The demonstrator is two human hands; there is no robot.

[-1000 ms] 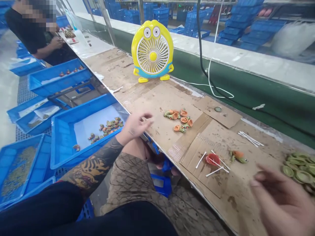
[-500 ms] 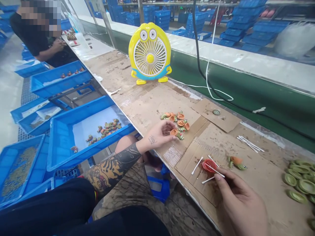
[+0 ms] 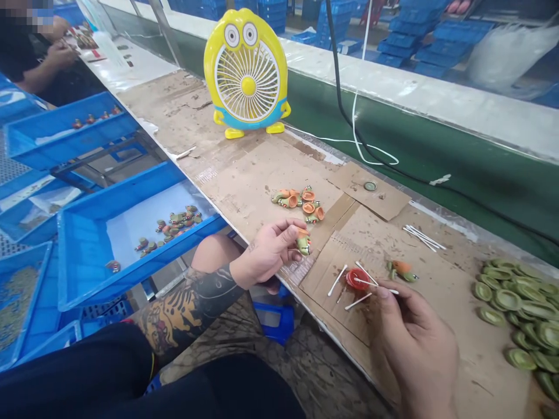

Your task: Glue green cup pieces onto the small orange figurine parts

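Observation:
My left hand (image 3: 273, 251) pinches a small painted figurine (image 3: 303, 241), green with an orange part, above the table's near edge. Behind it lies a group of similar figurines (image 3: 308, 208) with orange cup-shaped hollows. Thumb and fingers of my right hand (image 3: 414, 331) are closed on a cotton swab (image 3: 379, 284), whose far tip is over a small red dish (image 3: 358, 278). Around the dish rest more swabs (image 3: 337, 280). Another green and orange figurine (image 3: 402, 270) lies beyond my right hand.
Green oval pieces (image 3: 509, 299) are heaped at the right. Spare swabs (image 3: 423, 237) lie near a bottle cap (image 3: 370, 186). A yellow fan (image 3: 248, 75) stands at the back. Blue trays (image 3: 70, 262) flank the table's left, and a co-worker (image 3: 43, 64) sits at far left.
My left hand has lifted the figurine from beside the group, bringing it nearer and turning it. The swab in my right hand now reaches further over the red dish. The view has shifted slightly.

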